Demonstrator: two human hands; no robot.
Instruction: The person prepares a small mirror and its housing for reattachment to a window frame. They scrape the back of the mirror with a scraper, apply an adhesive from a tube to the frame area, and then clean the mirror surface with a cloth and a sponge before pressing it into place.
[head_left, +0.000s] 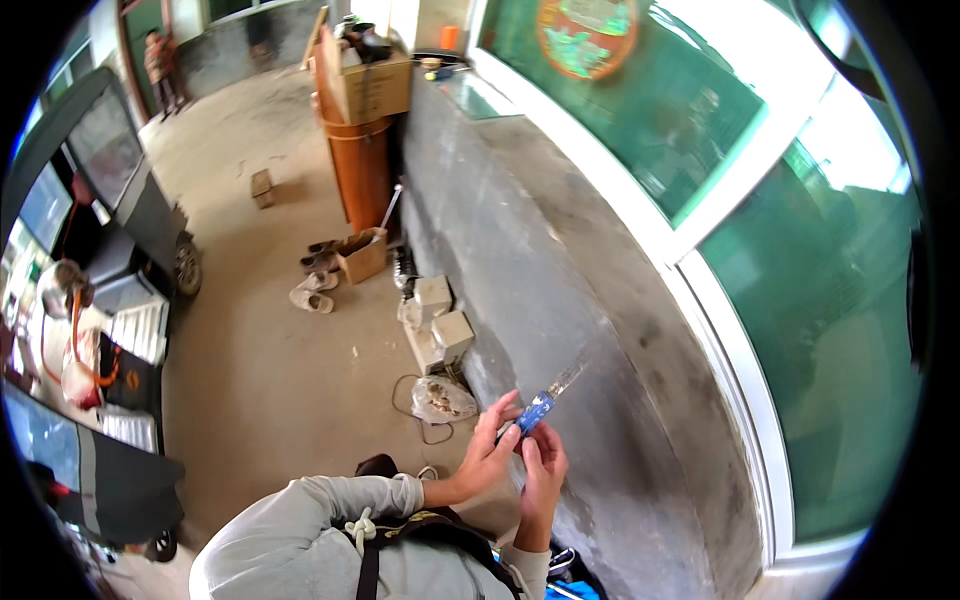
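My view is bright; white glare washes out parts of the window panes (840,320). Fisheye distortion bends the window frame (685,252). Shadows on the floor (250,370) are soft.

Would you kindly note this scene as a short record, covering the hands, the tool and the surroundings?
Held item: blue-handled tool, far end toward upper right
Left hand: at the tool, grip unclear
Right hand: holding the tool
Beside grey wall: plastic bag, orange-brown bin
Floor: shoes near cardboard box
Left side: vehicle
Background: person, standing
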